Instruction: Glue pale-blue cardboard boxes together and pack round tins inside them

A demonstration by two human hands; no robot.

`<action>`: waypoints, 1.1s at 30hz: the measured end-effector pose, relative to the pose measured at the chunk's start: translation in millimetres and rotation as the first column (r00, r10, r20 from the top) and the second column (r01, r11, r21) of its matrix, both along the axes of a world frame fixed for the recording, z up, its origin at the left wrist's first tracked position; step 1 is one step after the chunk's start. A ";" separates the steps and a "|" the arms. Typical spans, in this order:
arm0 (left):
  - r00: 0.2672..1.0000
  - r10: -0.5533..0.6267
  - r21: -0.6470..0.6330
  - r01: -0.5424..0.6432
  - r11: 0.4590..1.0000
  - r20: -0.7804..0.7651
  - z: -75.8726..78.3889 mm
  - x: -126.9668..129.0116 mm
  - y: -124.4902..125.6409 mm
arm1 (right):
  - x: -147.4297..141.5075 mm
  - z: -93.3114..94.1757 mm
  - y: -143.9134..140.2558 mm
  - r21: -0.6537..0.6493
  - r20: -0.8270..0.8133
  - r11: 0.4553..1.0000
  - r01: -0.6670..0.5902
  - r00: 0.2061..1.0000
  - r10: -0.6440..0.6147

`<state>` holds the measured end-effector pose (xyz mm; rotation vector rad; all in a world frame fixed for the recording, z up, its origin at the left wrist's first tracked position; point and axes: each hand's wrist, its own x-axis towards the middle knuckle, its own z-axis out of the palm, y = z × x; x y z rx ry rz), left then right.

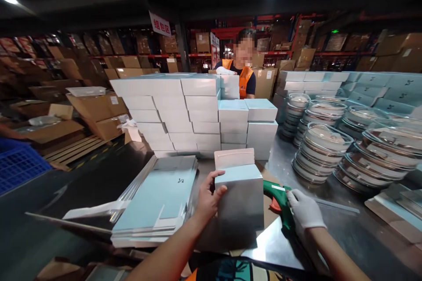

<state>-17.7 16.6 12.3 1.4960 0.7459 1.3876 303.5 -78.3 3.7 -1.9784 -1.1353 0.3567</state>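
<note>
The box [240, 202] sits upright on the desk [281, 160], right in front of the wearer, its pale blue top facing up and a flap [234, 156] standing raised at its far side; the bare left hand [211, 193] is part-curled around the box's left edge, thumb at the near corner and fingers over the top edge, so it has hold of the box; the gloved right hand [305, 208] is closed about the grip of a green tool [280, 199], apparently a glue gun; whether a finger rests on its orange trigger [274, 205] cannot be told.

The tool's nose points at the box's right edge, though whether it touches is unclear; the step in hand seems to be steadying the box while bringing the tool to it; done well, this calls for a firm but light left hold that keeps the sides square; the left fingers are best kept clear of the nose, which may be hot; an even squeeze and a steady wrist should serve better than a hard pull.

The stack of flat blue sheets [158, 202] lies near the left forearm, so the elbow should stay clear of it; the piled round containers [325, 149] call for similar care on the right.
</note>
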 end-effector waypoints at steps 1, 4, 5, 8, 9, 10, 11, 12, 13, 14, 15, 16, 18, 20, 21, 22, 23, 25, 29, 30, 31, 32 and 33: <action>1.000 -0.003 0.019 0.003 1.000 -0.003 -1.8 1.8 0.5 | -6.4 9.4 1.2 0.051 -0.033 0.998 -0.044 0.998 0.045; 0.999 -0.021 0.093 0.024 0.995 -0.032 -6.8 8.7 0.0 | -44.1 39.0 10.9 0.327 -0.229 0.916 -0.231 0.921 0.314; 0.998 -0.033 0.115 0.038 0.993 -0.046 -8.5 10.5 -0.6 | -58.4 46.2 15.3 0.382 -0.261 0.882 -0.275 0.883 0.389; 0.993 -0.082 0.136 0.093 0.986 -0.086 -14.5 12.7 -2.4 | -88.1 51.0 25.2 0.381 -0.256 0.852 -0.358 0.845 0.469; 0.991 -0.096 0.137 0.108 0.985 -0.094 -17.0 12.5 -2.8 | -91.1 47.0 26.3 0.362 -0.235 0.856 -0.368 0.853 0.466; 0.990 -0.109 0.143 0.122 0.982 -0.094 -19.7 12.1 -3.1 | -90.6 40.9 26.1 0.353 -0.206 0.855 -0.381 0.859 0.468; 0.990 -0.119 0.156 0.130 0.979 -0.079 -22.4 11.7 -3.1 | -87.3 33.7 25.0 0.355 -0.171 0.844 -0.401 0.860 0.481; 0.991 -0.127 0.173 0.132 0.976 -0.044 -24.9 11.3 -2.9 | -82.0 26.0 23.0 0.369 -0.127 0.823 -0.431 0.854 0.504; 0.991 -0.133 0.192 0.129 0.973 0.007 -26.8 10.8 -2.2 | -75.7 18.8 20.4 0.393 -0.076 0.793 -0.465 0.844 0.532; 0.989 -0.136 0.215 0.119 0.969 0.066 -27.8 9.9 -1.1 | -69.4 12.7 17.5 0.424 -0.019 0.755 -0.500 0.829 0.559; 0.984 -0.140 0.247 0.110 0.963 0.108 -27.5 8.5 0.4 | -63.9 8.0 14.4 0.452 0.042 0.711 -0.538 0.809 0.586; 0.982 -0.149 0.293 0.110 0.950 0.113 -25.7 6.2 2.4 | -59.8 4.9 11.2 0.474 0.102 0.663 -0.580 0.784 0.613; 0.984 -0.179 0.419 0.169 0.892 -0.016 -17.6 -0.5 6.9 | -56.7 2.7 4.9 0.489 0.219 0.561 -0.668 0.716 0.663; 0.946 -0.216 0.531 0.316 0.786 -0.242 -5.7 -8.7 10.6 | -59.5 4.0 -0.8 0.470 0.328 0.484 -0.738 0.655 0.681; 0.912 -0.232 0.559 0.392 0.731 -0.337 0.2 -12.5 11.7 | -62.1 5.3 -3.2 0.456 0.374 0.463 -0.760 0.636 0.675; 0.882 -0.248 0.584 0.454 0.674 -0.400 5.3 -15.8 12.1 | -64.9 6.9 -5.4 0.444 0.416 0.449 -0.776 0.622 0.664; 0.860 -0.263 0.607 0.498 0.619 -0.438 9.2 -18.5 12.1 | -67.4 8.5 -7.2 0.429 0.452 0.437 -0.791 0.606 0.655; 0.841 -0.274 0.650 0.535 0.540 -0.466 12.8 -22.3 10.7 | -70.7 11.6 -9.9 0.399 0.501 0.405 -0.823 0.566 0.655; 0.838 -0.245 0.684 0.540 0.490 -0.487 7.6 -27.5 5.4 | -70.8 8.5 -12.6 0.391 0.520 0.351 -0.851 0.519 0.678; 0.836 -0.225 0.685 0.541 0.488 -0.500 5.2 -29.4 3.9 | -70.7 4.0 -13.2 0.392 0.507 0.369 -0.843 0.532 0.678; 0.834 -0.197 0.683 0.539 0.493 -0.516 2.8 -31.8 2.4 | -71.0 -2.3 -13.9 0.389 0.480 0.408 -0.826 0.560 0.675; 0.835 -0.162 0.681 0.528 0.508 -0.526 0.5 -35.3 1.3 | -72.0 -9.9 -14.8 0.382 0.437 0.465 -0.799 0.599 0.671; 0.840 -0.124 0.678 0.505 0.535 -0.528 -1.7 -40.0 0.9 | -73.8 -18.1 -15.6 0.367 0.379 0.525 -0.767 0.639 0.669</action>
